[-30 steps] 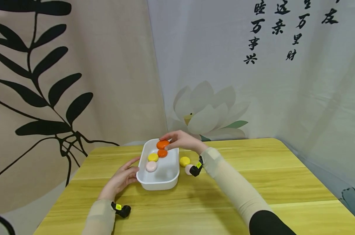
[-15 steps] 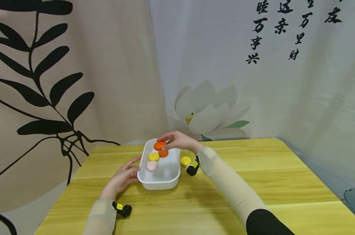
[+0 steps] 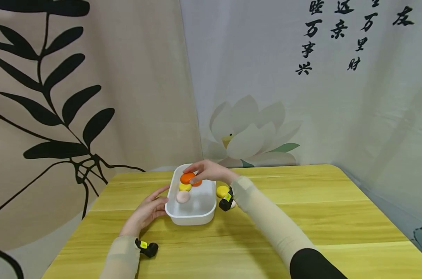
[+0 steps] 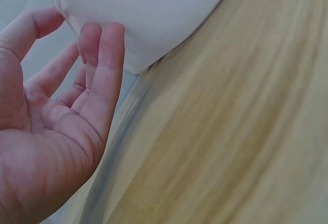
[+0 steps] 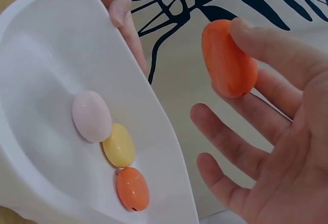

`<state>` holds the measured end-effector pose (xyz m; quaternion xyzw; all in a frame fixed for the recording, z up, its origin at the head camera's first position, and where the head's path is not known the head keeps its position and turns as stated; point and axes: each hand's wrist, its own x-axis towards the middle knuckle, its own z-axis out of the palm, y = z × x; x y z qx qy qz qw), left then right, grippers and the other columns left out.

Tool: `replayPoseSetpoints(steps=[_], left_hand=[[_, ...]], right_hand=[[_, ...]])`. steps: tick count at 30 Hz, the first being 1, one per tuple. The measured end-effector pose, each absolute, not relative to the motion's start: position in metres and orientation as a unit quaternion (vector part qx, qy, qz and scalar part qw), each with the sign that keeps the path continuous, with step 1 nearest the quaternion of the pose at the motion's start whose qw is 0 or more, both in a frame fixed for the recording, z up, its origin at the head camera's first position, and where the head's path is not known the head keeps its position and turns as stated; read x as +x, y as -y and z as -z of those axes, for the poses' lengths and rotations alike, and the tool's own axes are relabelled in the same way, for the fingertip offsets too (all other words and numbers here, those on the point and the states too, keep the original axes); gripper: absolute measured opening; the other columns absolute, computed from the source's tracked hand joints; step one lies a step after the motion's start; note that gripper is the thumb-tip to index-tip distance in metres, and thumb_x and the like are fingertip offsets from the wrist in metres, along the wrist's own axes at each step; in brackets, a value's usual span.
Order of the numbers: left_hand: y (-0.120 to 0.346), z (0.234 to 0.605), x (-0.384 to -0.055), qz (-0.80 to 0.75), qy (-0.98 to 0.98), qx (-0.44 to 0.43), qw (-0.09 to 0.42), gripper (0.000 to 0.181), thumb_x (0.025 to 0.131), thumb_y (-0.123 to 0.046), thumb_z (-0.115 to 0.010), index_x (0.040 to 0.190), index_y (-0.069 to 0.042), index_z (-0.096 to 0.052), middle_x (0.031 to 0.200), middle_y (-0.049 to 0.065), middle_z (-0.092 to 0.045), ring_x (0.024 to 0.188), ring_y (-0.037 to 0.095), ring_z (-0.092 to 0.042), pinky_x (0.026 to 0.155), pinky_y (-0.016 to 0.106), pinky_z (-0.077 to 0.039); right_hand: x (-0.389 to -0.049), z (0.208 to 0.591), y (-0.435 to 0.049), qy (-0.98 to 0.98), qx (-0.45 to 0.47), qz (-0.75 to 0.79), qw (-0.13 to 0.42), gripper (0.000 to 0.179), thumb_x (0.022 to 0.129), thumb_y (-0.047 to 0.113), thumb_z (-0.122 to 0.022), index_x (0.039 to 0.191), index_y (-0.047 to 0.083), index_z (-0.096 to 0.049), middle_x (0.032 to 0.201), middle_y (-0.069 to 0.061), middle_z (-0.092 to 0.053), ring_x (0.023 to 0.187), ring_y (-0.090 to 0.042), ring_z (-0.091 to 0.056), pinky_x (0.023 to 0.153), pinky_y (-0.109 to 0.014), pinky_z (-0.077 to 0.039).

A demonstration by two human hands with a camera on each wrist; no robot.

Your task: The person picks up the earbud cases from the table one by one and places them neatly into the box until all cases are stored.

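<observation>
My right hand (image 3: 213, 170) pinches a glossy orange oval bead (image 5: 228, 57) between thumb and fingertips, above a white rectangular tray (image 3: 200, 207). Inside the tray, a pale pink bead (image 5: 91, 116), a yellow bead (image 5: 119, 145) and a second orange bead (image 5: 132, 189) lie in a row. In the head view the fingers and the held bead partly cover that second orange one. At the tray's left side is my left hand (image 3: 146, 212), its extended fingertips resting against the outer wall and rim.
Just right of the tray, another yellow bead (image 3: 222, 191) lies on the wooden table (image 3: 301, 217). Beside it a pale bead (image 3: 233, 204) is mostly hidden behind the right wrist camera (image 3: 226, 204). A printed curtain (image 3: 155, 97) hangs behind the table's far edge.
My right hand has moved slightly left and down over the tray with the orange bead. My left hand keeps its place at the tray's side. The head view has shifted a little.
</observation>
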<state>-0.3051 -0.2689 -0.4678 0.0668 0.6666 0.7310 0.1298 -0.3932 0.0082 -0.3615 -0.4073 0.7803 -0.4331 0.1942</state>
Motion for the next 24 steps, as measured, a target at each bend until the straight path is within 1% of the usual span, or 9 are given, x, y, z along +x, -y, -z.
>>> replayPoseSetpoints(steps=[5, 8, 14, 20, 24], left_hand=[[0.269, 0.468, -0.304, -0.731, -0.666, 0.069, 0.127, 0.063, 0.1, -0.01, -0.052, 0.155, -0.01, -0.02, 0.115, 0.019, -0.064, 0.083, 0.02, -0.067, 0.078, 0.035, -0.056], [0.269, 0.468, -0.304, -0.734, -0.663, 0.073, 0.128, 0.063, 0.1, -0.01, -0.051, 0.155, -0.009, -0.02, 0.113, 0.018, -0.065, 0.083, 0.02, -0.068, 0.078, 0.035, -0.056], [0.269, 0.469, -0.304, -0.738, -0.658, 0.077, 0.129, 0.063, 0.1, -0.008, -0.05, 0.155, -0.008, -0.019, 0.11, 0.016, -0.066, 0.083, 0.019, -0.067, 0.078, 0.035, -0.056], [0.269, 0.468, -0.305, -0.739, -0.659, 0.061, 0.125, 0.063, 0.099, -0.01, -0.053, 0.154, -0.011, -0.023, 0.11, 0.015, -0.067, 0.082, 0.019, -0.067, 0.078, 0.035, -0.056], [0.269, 0.468, -0.305, -0.739, -0.659, 0.064, 0.125, 0.063, 0.099, -0.009, -0.053, 0.154, -0.01, -0.023, 0.107, 0.012, -0.068, 0.082, 0.019, -0.068, 0.078, 0.035, -0.056]], right_hand=[[-0.392, 0.366, -0.005, -0.778, -0.405, 0.429, 0.214, 0.044, 0.086, 0.017, -0.073, 0.129, 0.012, -0.063, 0.125, 0.001, -0.063, 0.115, -0.018, -0.055, 0.093, -0.028, -0.047], [-0.39, 0.368, -0.003, -0.78, -0.408, 0.423, 0.215, 0.044, 0.086, 0.017, -0.073, 0.129, 0.012, -0.063, 0.124, 0.001, -0.064, 0.112, -0.018, -0.057, 0.092, -0.029, -0.047], [-0.39, 0.372, -0.001, -0.79, -0.414, 0.406, 0.198, 0.045, 0.085, 0.019, -0.075, 0.128, 0.013, -0.064, 0.121, 0.004, -0.065, 0.109, -0.009, -0.057, 0.093, -0.026, -0.046], [-0.391, 0.377, 0.001, -0.777, -0.409, 0.428, 0.216, 0.043, 0.084, 0.014, -0.076, 0.126, 0.01, -0.065, 0.118, 0.002, -0.067, 0.108, -0.012, -0.06, 0.091, -0.025, -0.047], [-0.389, 0.378, 0.002, -0.77, -0.412, 0.432, 0.224, 0.043, 0.085, 0.012, -0.075, 0.126, 0.008, -0.064, 0.119, 0.0, -0.066, 0.109, -0.013, -0.06, 0.091, -0.025, -0.048]])
